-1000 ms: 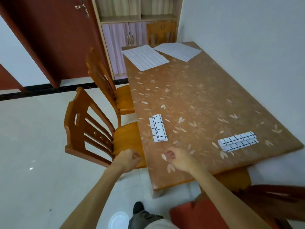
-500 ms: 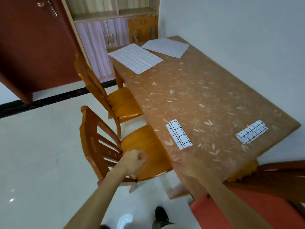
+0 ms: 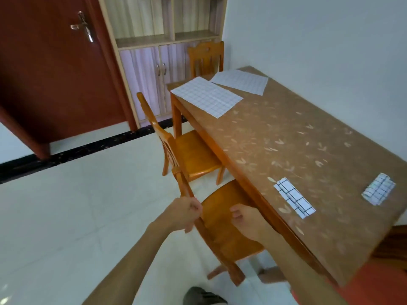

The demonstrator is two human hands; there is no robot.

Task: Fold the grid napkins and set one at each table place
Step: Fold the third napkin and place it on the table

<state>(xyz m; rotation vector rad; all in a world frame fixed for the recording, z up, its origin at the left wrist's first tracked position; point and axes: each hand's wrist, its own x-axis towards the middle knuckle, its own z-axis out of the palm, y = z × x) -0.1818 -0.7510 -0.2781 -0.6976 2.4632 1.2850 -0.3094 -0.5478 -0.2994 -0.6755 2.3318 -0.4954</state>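
- Now our left hand [image 3: 184,213] has its fingers curled round the back rail of the near orange wooden chair [image 3: 219,205]. Our right hand [image 3: 247,223] hovers over the seat, fingers loosely bent, holding nothing.
- Well ahead of both hands, at the far end of the brown leaf-patterned worktop [image 3: 286,128], the nearer unfolded white grid napkin [image 3: 207,96] and the farther unfolded napkin [image 3: 241,81] lie flat.
- The first folded grid napkin [image 3: 294,200] and the second folded napkin [image 3: 378,191] sit at near places, on our right hand's side.
- A second wooden chair [image 3: 193,153] flanks the way.

Gripping the chair back [image 3: 184,186] with the left hand [image 3: 184,213], hovering the right hand [image 3: 244,221] loosely curled and empty just right of that grip.
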